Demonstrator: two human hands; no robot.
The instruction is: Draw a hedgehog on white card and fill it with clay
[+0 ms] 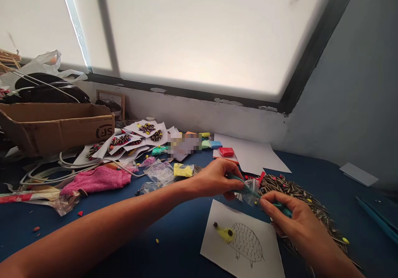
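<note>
Both hands are closed on a small clear plastic bag (249,195), which is stretched between them and shows soft-looking teal material. My left hand (219,178) pinches its far left end, where teal shows under the fingers. My right hand (289,216) grips the near right end, with more teal between thumb and fingers. What the teal material is, I cannot make out clearly. Just below the hands lies a white card (242,240) with a hedgehog drawing. The hedgehog's face (224,233) is covered in yellow clay, with dark round pieces as eye and nose; its body is only outlined.
A heap of striped sunflower seeds (295,195) spreads beside my right hand. Finished-looking seed cards (133,139), a pink cloth (99,180), white cables (62,166) and a cardboard box (59,129) fill the left. Clay packets (226,151) and white paper (251,151) lie behind.
</note>
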